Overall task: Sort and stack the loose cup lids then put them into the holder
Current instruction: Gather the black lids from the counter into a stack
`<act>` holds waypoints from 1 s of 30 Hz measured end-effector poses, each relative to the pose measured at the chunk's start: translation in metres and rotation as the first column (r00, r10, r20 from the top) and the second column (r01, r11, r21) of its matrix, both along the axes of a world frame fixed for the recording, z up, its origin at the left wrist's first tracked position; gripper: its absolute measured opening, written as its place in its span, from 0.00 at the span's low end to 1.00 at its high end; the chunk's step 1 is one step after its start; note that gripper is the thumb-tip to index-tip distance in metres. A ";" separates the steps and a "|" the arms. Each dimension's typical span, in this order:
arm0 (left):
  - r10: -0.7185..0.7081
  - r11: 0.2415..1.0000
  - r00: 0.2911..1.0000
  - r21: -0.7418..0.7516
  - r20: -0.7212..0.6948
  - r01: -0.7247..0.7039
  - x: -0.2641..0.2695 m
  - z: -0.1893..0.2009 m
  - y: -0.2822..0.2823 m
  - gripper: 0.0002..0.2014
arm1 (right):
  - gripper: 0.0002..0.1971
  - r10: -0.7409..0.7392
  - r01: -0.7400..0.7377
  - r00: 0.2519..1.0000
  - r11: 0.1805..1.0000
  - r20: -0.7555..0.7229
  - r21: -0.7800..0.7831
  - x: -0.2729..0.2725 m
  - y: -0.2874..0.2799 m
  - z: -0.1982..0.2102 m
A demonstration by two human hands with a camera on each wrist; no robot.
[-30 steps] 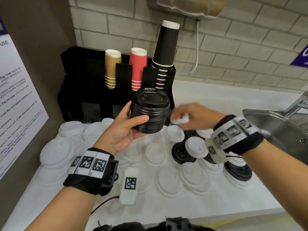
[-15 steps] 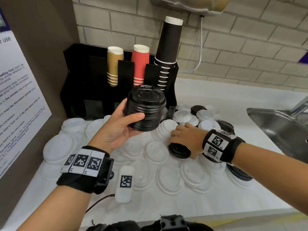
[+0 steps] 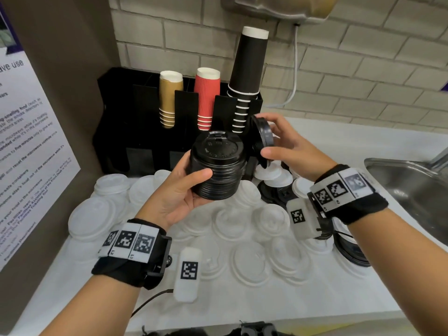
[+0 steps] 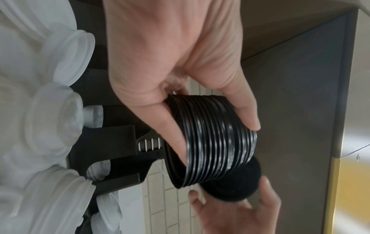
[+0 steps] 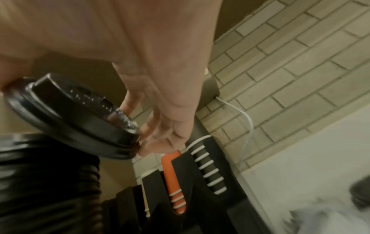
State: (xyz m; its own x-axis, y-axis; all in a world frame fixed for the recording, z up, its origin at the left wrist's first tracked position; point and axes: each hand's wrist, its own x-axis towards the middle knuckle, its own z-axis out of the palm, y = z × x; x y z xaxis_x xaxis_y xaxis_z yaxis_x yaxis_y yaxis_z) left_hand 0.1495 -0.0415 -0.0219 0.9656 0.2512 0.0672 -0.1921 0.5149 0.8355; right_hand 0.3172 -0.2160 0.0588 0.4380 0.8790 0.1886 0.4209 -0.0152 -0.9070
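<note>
My left hand grips a tall stack of black lids above the counter, thumb on its front; the left wrist view shows the stack between thumb and fingers. Just right of the stack, my right hand pinches a single black lid, tilted on edge; in the right wrist view that lid hangs beside the stack. Many white lids lie loose on the counter, with a few black lids at the right. The black holder stands at the back.
The holder carries gold cups, red cups and tall black cups. A steel sink lies at the right. A brick wall with a white cable is behind; a panel with a poster closes the left.
My right hand picked a black lid off the counter and raised it beside the stack. The left hand kept holding the stack in about the same place.
</note>
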 end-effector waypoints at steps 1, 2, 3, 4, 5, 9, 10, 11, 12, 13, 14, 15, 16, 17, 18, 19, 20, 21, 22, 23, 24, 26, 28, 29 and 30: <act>-0.005 1.000 1.000 0.011 -0.013 0.005 0.001 -0.002 -0.001 0.40 | 0.33 0.027 -0.027 0.999 1.000 0.030 -0.005 -0.002 0.001 0.005; -0.008 1.000 1.000 0.018 -0.021 0.009 0.002 -0.003 -0.002 0.36 | 0.34 0.051 -0.050 0.996 0.998 0.067 -0.028 -0.003 0.003 0.009; -0.011 1.000 1.000 0.023 -0.025 0.011 0.003 -0.004 -0.004 0.31 | 0.36 0.072 -0.066 0.992 0.996 0.101 -0.056 -0.005 0.005 0.012; -0.013 1.000 1.000 0.024 -0.028 0.014 0.004 -0.005 -0.005 0.28 | 0.37 0.087 -0.076 0.988 0.994 0.131 -0.083 -0.007 0.006 0.014; -0.015 1.000 0.999 0.025 -0.032 0.015 0.004 -0.005 -0.006 0.26 | 0.39 0.097 -0.081 0.982 0.992 0.164 -0.100 -0.009 0.008 0.016; -0.019 0.999 0.998 0.039 -0.053 0.021 0.005 -0.003 -0.009 0.29 | 0.38 0.116 -0.088 0.948 0.990 0.295 -0.107 -0.021 0.012 0.022; -0.017 0.999 0.998 0.043 -0.058 0.020 0.005 -0.003 -0.009 0.31 | 0.36 0.127 -0.096 0.939 0.989 0.319 -0.110 -0.023 0.013 0.025; -0.016 0.999 0.998 0.048 -0.063 0.019 0.005 -0.002 -0.009 0.32 | 0.34 0.140 -0.106 0.929 0.988 0.342 -0.116 -0.025 0.014 0.027; -0.016 0.999 0.997 0.051 -0.069 0.020 0.006 -0.002 -0.009 0.32 | 0.31 0.156 -0.118 0.917 0.985 0.368 -0.123 -0.026 0.015 0.029; -0.018 0.999 0.997 0.050 -0.073 0.021 0.006 -0.003 -0.009 0.32 | 0.29 0.169 -0.126 0.904 0.983 0.392 -0.134 -0.027 0.016 0.031; -0.020 0.999 0.997 0.047 -0.074 0.024 0.007 -0.003 -0.009 0.31 | 0.28 0.178 -0.130 0.894 0.981 0.411 -0.143 -0.028 0.017 0.032; -0.022 0.999 0.997 0.044 -0.075 0.025 0.008 -0.003 -0.009 0.30 | 0.27 0.183 -0.130 0.887 0.980 0.425 -0.151 -0.028 0.017 0.033; -0.022 0.999 0.997 0.040 -0.075 0.025 0.008 -0.003 -0.009 0.29 | 0.27 0.186 -0.130 0.882 0.979 0.433 -0.156 -0.028 0.017 0.034; -0.020 0.999 0.997 0.037 -0.076 0.022 0.008 -0.003 -0.009 0.30 | 0.27 0.185 -0.127 0.880 0.979 0.438 -0.159 -0.029 0.017 0.034; -0.015 0.999 0.997 0.032 -0.075 0.018 0.009 -0.003 -0.008 0.31 | 0.27 0.182 -0.123 0.880 0.980 0.438 -0.159 -0.029 0.017 0.034; -0.011 1.000 0.997 0.027 -0.072 0.013 0.009 -0.003 -0.008 0.32 | 0.27 0.174 -0.116 0.884 0.981 0.435 -0.156 -0.029 0.017 0.033; -0.008 1.000 0.998 0.023 -0.069 0.010 0.009 -0.002 -0.008 0.33 | 0.28 0.165 -0.109 0.889 0.982 0.428 -0.154 -0.029 0.017 0.033; -0.007 1.000 0.998 0.021 -0.065 0.009 0.009 -0.002 -0.008 0.33 | 0.28 0.162 -0.106 0.894 0.982 0.418 -0.155 -0.030 0.017 0.032; -0.008 1.000 0.998 0.022 -0.059 0.009 0.009 -0.003 -0.008 0.34 | 0.29 0.165 -0.107 0.898 0.981 0.409 -0.161 -0.030 0.017 0.032; -0.009 1.000 0.998 0.025 -0.056 0.011 0.009 -0.003 -0.008 0.34 | 0.30 0.171 -0.110 0.899 0.979 0.403 -0.170 -0.031 0.016 0.032; -0.010 1.000 0.999 0.026 -0.052 0.011 0.010 -0.003 -0.008 0.34 | 0.31 0.174 -0.109 0.899 0.978 0.401 -0.180 -0.030 0.015 0.032; -0.011 1.000 0.999 0.015 -0.039 0.012 0.011 -0.005 -0.006 0.32 | 0.31 0.126 -0.054 0.910 0.981 0.396 -0.188 -0.024 0.010 0.032; -0.012 1.000 1.000 -0.001 -0.019 0.012 0.012 -0.006 -0.002 0.29 | 0.23 0.016 0.059 0.912 0.984 0.409 -0.169 -0.012 0.001 0.031; -0.012 1.000 1.000 -0.006 -0.008 0.012 0.011 -0.006 0.000 0.29 | 0.18 -0.029 0.123 0.896 0.975 0.444 -0.185 -0.003 -0.005 0.028; -0.012 1.000 1.000 -0.011 0.004 0.012 0.011 -0.006 0.003 0.31 | 0.15 -0.041 0.186 0.868 0.951 0.495 -0.248 0.006 -0.011 0.023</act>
